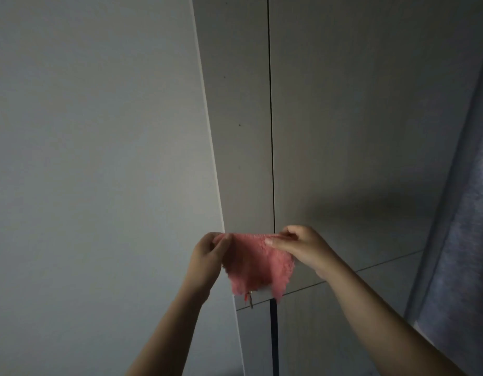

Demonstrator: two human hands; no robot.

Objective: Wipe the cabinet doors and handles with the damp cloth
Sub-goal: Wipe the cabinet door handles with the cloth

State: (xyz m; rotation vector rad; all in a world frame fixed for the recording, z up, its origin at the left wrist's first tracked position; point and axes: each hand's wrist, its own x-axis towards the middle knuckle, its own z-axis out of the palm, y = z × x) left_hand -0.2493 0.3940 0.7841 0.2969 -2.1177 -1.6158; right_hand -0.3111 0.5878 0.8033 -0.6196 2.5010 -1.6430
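Head view, and both hands are up in front of the tall grey cabinet doors (343, 131)! Left hand (207, 256) pinches one top corner of the pink cloth (258, 264), right hand (300, 246) pinches the other, fingers closed on the fabric, which hangs in mid-air. Best play, I'd say: fold it into a flat pad, then press evenly against the door.

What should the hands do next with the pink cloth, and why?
Probably fold it into a pad for one hand. Right now the left hand and right hand pinch the cloth by its top corners, so it hangs loose in front of the cabinet doors, not pressed on them.
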